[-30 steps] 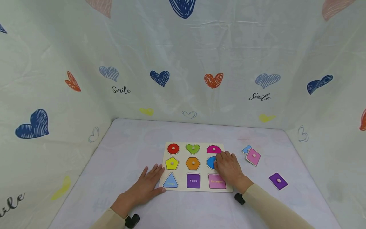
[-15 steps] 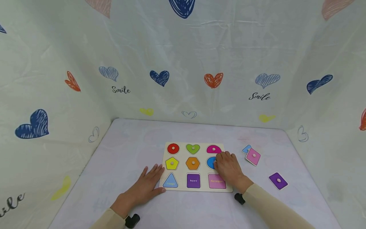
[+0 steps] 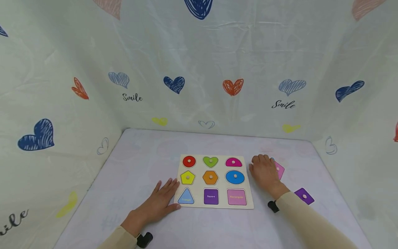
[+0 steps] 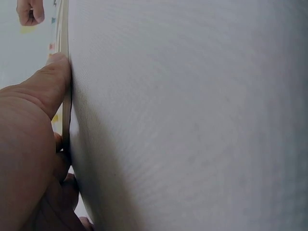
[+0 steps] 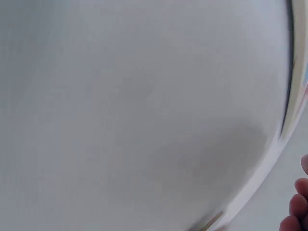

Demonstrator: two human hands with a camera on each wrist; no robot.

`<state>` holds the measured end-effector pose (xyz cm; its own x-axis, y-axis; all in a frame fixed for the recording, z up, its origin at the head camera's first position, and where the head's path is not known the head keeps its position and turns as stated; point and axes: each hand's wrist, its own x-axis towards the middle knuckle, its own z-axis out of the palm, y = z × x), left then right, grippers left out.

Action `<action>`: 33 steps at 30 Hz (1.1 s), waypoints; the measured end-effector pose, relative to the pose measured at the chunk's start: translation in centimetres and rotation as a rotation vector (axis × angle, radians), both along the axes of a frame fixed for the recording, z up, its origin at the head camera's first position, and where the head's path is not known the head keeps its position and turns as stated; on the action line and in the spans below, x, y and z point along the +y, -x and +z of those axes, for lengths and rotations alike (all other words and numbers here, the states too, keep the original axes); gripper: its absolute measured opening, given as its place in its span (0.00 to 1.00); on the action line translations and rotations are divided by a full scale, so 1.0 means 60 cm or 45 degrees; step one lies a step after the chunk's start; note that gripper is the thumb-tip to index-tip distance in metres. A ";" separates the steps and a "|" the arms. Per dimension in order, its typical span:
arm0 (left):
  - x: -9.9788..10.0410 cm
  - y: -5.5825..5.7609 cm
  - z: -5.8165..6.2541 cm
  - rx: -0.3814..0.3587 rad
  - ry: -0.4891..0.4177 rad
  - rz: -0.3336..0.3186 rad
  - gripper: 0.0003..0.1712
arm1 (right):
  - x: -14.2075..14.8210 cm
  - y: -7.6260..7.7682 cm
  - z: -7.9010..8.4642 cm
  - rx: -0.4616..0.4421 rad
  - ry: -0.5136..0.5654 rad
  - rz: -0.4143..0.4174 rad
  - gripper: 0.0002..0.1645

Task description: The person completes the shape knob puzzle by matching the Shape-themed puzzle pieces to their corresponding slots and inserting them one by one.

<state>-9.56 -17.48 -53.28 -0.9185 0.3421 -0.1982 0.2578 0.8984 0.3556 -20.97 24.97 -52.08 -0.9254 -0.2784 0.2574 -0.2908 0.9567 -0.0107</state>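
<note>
A cream puzzle board (image 3: 199, 170) lies flat on the table, with knobbed pieces such as the blue oval (image 3: 230, 178) and orange hexagon (image 3: 214, 180) in its two back rows. In its front row, the triangle (image 3: 186, 195), square (image 3: 211, 194) and rectangle (image 3: 237, 194) show printed words and no knobs. My left hand (image 3: 160, 202) rests at the board's left edge, fingers spread and thumb at the front corner. Right of the board, my right hand (image 3: 264, 173), fingers loosely bent and holding nothing visible, partly covers a pink knobbed piece (image 3: 281, 170) and almost hides a blue one.
A purple knobbed piece (image 3: 305, 195) lies farther right, partly behind the right sleeve (image 3: 311, 218). The white table (image 3: 149, 152) ends at a curtain (image 3: 202, 62) printed with hearts, which hangs behind and at both sides.
My right hand has left the blue oval and moved right, off the board toward the loose pink and blue pieces. The oval now shows whole. My left hand stays in place.
</note>
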 end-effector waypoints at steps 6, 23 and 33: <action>0.000 0.001 0.001 0.003 -0.002 -0.006 0.52 | 0.068 0.027 0.005 0.011 -0.008 -0.079 0.13; -0.002 0.000 -0.001 0.012 -0.012 -0.010 0.52 | 0.124 0.030 -0.002 -0.118 -0.035 -0.083 0.12; -0.003 0.002 -0.004 0.006 -0.002 -0.001 0.52 | 0.118 0.037 -0.006 -0.099 -0.086 -0.073 0.15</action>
<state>-9.66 -17.66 -53.55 -0.9192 0.3433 -0.1931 0.2604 0.8975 0.3558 -23.17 32.03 -52.41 -0.9568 -0.2384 0.1666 -0.2361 0.9711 0.0338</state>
